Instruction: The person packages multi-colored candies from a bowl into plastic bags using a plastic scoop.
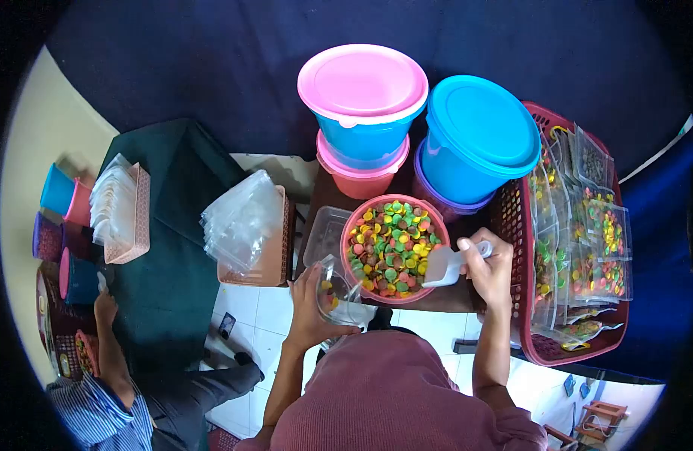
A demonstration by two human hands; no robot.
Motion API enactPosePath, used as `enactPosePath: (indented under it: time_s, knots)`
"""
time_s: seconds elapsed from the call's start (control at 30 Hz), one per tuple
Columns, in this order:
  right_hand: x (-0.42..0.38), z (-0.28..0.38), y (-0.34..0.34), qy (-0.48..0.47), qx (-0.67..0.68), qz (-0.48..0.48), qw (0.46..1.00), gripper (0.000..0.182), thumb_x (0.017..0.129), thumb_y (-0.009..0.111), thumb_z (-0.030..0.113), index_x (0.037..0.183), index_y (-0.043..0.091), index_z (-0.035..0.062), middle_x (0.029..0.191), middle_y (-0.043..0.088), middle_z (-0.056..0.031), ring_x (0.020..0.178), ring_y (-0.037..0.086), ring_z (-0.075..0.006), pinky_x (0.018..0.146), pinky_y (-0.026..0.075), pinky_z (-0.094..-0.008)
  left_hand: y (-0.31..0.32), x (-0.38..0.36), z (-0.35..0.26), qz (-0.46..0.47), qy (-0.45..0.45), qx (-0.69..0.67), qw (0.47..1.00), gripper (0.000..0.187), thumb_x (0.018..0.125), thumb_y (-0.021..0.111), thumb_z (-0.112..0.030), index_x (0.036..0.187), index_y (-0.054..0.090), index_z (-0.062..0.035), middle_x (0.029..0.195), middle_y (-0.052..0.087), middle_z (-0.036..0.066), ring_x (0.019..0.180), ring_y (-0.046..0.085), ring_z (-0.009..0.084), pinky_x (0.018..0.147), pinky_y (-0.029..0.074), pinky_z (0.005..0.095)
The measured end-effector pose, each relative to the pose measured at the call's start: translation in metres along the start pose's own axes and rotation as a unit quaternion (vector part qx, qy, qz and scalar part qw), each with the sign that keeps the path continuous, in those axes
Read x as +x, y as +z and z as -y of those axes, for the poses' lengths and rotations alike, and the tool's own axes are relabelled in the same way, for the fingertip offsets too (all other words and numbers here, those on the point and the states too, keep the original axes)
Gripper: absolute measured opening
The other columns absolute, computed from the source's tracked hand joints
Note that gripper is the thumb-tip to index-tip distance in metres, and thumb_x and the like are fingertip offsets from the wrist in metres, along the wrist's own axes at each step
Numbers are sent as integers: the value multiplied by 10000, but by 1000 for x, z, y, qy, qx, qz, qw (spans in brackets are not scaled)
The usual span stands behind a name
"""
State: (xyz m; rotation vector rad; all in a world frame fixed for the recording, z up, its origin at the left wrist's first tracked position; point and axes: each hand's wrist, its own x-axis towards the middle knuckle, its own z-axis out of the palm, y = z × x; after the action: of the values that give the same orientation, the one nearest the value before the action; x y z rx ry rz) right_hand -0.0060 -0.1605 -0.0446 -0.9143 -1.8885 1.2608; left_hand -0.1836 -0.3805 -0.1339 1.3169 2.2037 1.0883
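A pink tub (445, 225) in front of me is full of small round candies (391, 244) in green, yellow, red and brown. My right hand (490, 272) grips the handle of a white plastic scoop (440, 269), whose blade is at the tub's right side over the candies. At the tub's left edge, my left hand (307, 307) holds a clear plastic pouch (331, 289) with a few candies in it. A clear plastic container (324, 234) lies beside the tub, partly covered by the pouch and hand.
Lidded tubs, one with a pink lid (363, 81) and one blue (481, 124), stand stacked behind. A dark red basket (520, 263) on the right holds several filled pouches (598, 255). Clear pouches (245, 218) lie on a brown basket (241, 276). Another person (110, 398) works at far left.
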Motion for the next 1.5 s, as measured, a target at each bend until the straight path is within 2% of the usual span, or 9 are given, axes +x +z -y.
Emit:
enactPosePath:
  time_s: [0.3, 0.5, 0.53, 0.63, 0.83, 0.97, 1.23, 1.4, 1.5]
  knots:
    - [-7, -25, 26, 51, -50, -95, 993, 290, 714, 684, 195, 572, 537, -10, 446, 531, -61, 419, 525, -65, 365, 374, -213, -15, 12, 11, 20, 29, -14, 999, 1221, 310, 845, -346, 1295, 190, -41, 1271, 287, 185, 1175, 268, 349, 969, 162, 488]
    - [-11, -37, 46, 30, -130, -31, 991, 318, 716, 681, 246, 599, 560, -24, 431, 509, -66, 387, 505, -76, 360, 375, -225, -15, 19, 12, 53, 43, -40, 997, 1210, 317, 834, -386, 1285, 197, -37, 1266, 287, 181, 1177, 265, 348, 969, 155, 503]
    - [-12, -48, 46, 60, -164, -19, 984, 378, 689, 695, 313, 582, 554, -21, 420, 497, -114, 370, 532, -185, 370, 380, -286, -15, 19, 11, 61, 41, -25, 997, 1215, 317, 831, -400, 1286, 194, -37, 1267, 285, 182, 1182, 261, 349, 970, 144, 516]
    - [-24, -42, 49, 63, -135, -3, 989, 360, 696, 689, 307, 609, 570, -21, 408, 488, -106, 375, 536, -205, 377, 394, -293, -15, 19, 11, 65, 37, -15, 997, 1223, 318, 826, -420, 1290, 189, -39, 1271, 281, 184, 1190, 256, 353, 971, 121, 539]
    - [-78, -50, 47, -43, -178, -72, 980, 349, 649, 728, 291, 689, 567, -15, 621, 579, -130, 511, 589, -217, 470, 459, -306, -12, 10, 9, 43, 20, 2, 999, 1237, 317, 828, -425, 1298, 178, -42, 1276, 273, 189, 1192, 259, 358, 974, 103, 552]
    - [-95, -91, 54, -151, -126, -131, 972, 304, 602, 766, 216, 682, 552, 16, 570, 543, -96, 482, 537, -218, 462, 427, -283, -5, 4, 5, 25, 8, 12, 1000, 1249, 303, 836, -410, 1300, 179, -41, 1277, 269, 193, 1195, 255, 356, 983, 105, 532]
    - [-88, -122, 68, -33, -1, -217, 976, 170, 695, 680, 113, 724, 537, 27, 669, 548, -87, 578, 500, -209, 566, 409, -277, 5, -2, -12, 25, -42, 29, 998, 1241, 299, 838, -401, 1294, 190, -42, 1277, 276, 186, 1206, 244, 352, 988, 79, 553]
    - [-81, -117, 56, 56, 139, -206, 967, 131, 856, 503, 151, 809, 474, 32, 665, 455, 19, 602, 391, -25, 518, 327, -177, 10, -6, -13, 12, -50, 21, 998, 1233, 302, 837, -399, 1293, 194, -45, 1275, 283, 184, 1213, 236, 351, 993, 77, 548]
    - [-74, -107, 58, 72, 163, -245, 953, 130, 866, 487, 157, 825, 455, 38, 658, 421, 30, 560, 353, -21, 494, 293, -167, 12, -8, -13, 11, -49, 16, 999, 1238, 299, 837, -401, 1294, 192, -46, 1272, 288, 186, 1215, 235, 352, 991, 77, 551]
